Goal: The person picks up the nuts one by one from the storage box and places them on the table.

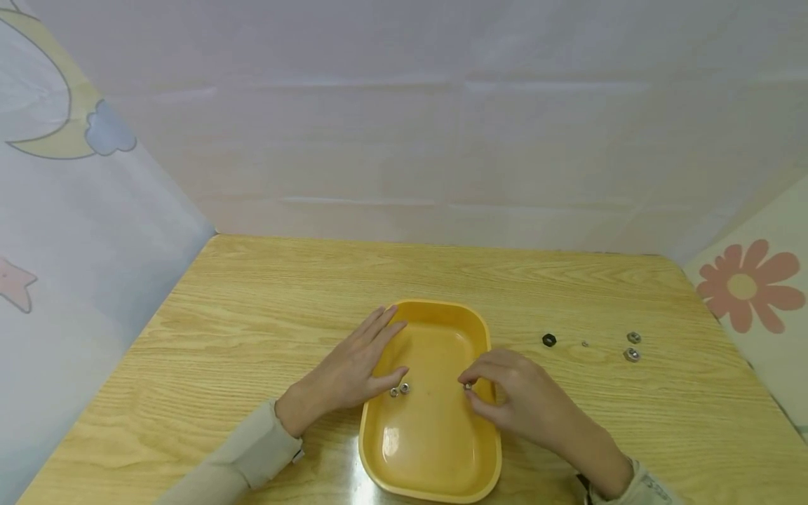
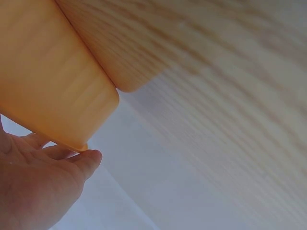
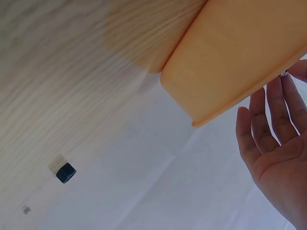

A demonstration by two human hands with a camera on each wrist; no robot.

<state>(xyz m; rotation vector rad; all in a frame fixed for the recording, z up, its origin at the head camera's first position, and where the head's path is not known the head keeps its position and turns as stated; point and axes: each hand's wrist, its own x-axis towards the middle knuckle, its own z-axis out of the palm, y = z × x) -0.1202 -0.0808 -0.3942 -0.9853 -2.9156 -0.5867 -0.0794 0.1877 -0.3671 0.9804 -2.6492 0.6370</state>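
Observation:
A yellow plastic tray (image 1: 431, 484) stands on the wooden table. Over its left rim lies my left hand (image 1: 350, 368), fingers stretched out, with the thumb reaching inside; in the left wrist view the fingertips are right at the rim. Close to that thumb, two small silver nuts (image 1: 405, 388) sit in the tray. My right hand (image 1: 520, 396) pinches a small silver nut (image 1: 468, 386) between thumb and index finger, above the tray's right side. In the right wrist view only a sliver of this nut (image 3: 284, 74) shows at the fingertips.
Right of the tray a black nut (image 1: 549, 340) lies on the table (image 1: 284, 294). Beyond it are a tiny silver nut (image 1: 584, 344) and two larger silver nuts (image 1: 632, 355). A pale cloth wall (image 1: 442, 154) rises behind the table's back edge.

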